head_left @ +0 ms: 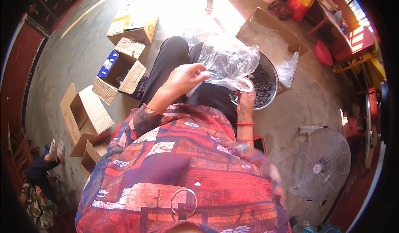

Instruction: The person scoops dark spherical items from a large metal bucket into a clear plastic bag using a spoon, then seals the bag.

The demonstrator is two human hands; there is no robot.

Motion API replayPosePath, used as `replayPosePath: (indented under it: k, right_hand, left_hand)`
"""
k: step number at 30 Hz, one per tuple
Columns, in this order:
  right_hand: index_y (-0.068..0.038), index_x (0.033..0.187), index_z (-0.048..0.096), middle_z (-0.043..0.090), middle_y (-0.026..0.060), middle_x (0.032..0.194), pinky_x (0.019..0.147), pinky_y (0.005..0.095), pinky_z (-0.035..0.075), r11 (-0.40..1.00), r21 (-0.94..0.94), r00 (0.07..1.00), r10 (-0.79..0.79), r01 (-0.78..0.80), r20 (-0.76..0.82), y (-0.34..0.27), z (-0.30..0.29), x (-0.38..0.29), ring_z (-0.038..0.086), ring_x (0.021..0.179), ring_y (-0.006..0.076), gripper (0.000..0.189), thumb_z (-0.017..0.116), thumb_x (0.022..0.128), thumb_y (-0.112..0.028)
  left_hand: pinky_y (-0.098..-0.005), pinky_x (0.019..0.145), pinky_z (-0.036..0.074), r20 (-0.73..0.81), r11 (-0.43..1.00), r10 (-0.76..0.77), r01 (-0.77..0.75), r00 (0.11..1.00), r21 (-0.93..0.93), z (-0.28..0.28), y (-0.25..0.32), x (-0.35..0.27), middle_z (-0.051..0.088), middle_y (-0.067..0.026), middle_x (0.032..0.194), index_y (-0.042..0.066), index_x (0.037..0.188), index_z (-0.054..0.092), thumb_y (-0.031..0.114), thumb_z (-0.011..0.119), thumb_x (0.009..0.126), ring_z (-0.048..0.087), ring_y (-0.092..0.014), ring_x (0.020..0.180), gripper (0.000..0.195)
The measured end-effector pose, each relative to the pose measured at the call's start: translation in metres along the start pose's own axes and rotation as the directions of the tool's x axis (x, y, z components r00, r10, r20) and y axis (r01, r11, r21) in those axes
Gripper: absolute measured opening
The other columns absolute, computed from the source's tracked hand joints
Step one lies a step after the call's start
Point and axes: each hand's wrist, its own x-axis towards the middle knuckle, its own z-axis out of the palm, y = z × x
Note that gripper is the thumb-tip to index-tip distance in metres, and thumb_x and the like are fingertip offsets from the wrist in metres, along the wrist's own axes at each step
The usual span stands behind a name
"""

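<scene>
A crumpled clear plastic bag (pixel 229 60) spreads over my knees, its far side washed out by bright light. My left hand (pixel 184 78) pinches the near left edge of the bag between thumb and fingers. On the other side, my right hand (pixel 246 102) grips the bag's near right edge, where a whitish gathered band (pixel 244 84) crosses the fingers. Just beyond that hand stands a round metal basin (pixel 276 92) holding many small dark round fruits or nuts (pixel 261 85). The bag hides part of the basin. Whether the bag holds anything is unclear.
Open cardboard boxes (pixel 74 114) stand to the left, one with a blue flap (pixel 107 64). Beyond the basin is a large carton (pixel 268 24) lined with clear plastic. A caged floor fan (pixel 324 164) stands at right. Another person's legs (pixel 40 167) show at lower left.
</scene>
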Motion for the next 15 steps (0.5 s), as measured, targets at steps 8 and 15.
replayPosePath:
  k: [8,15]
  right_hand:
    - [-0.002,0.113,0.055,0.061,0.007,0.104,0.071,0.0228,0.052,0.991,0.137,0.993,-0.021,0.004,0.12,-0.003,0.003,-0.002,0.06,0.088,0.0127,0.035,0.054,0.079,0.006]
    - [-0.001,0.093,0.062,0.063,0.0055,0.088,0.07,0.0213,0.048,0.999,0.016,0.978,0.033,-0.038,0.205,-0.001,0.001,-0.002,0.059,0.079,0.0104,0.018,0.051,0.081,0.007]
  left_hand:
    - [-0.0335,0.076,0.047,-0.183,0.995,0.086,-0.075,0.979,0.066,0.019,-0.027,0.003,0.062,-0.0145,0.093,0.004,0.111,0.056,0.033,0.065,0.078,0.06,-0.026,0.084,0.044]
    - [-0.0326,0.072,0.048,-0.161,0.999,0.029,-0.022,0.987,0.044,0.025,-0.031,-0.002,0.062,-0.0131,0.09,0.008,0.107,0.059,0.029,0.066,0.077,0.06,-0.023,0.079,0.037]
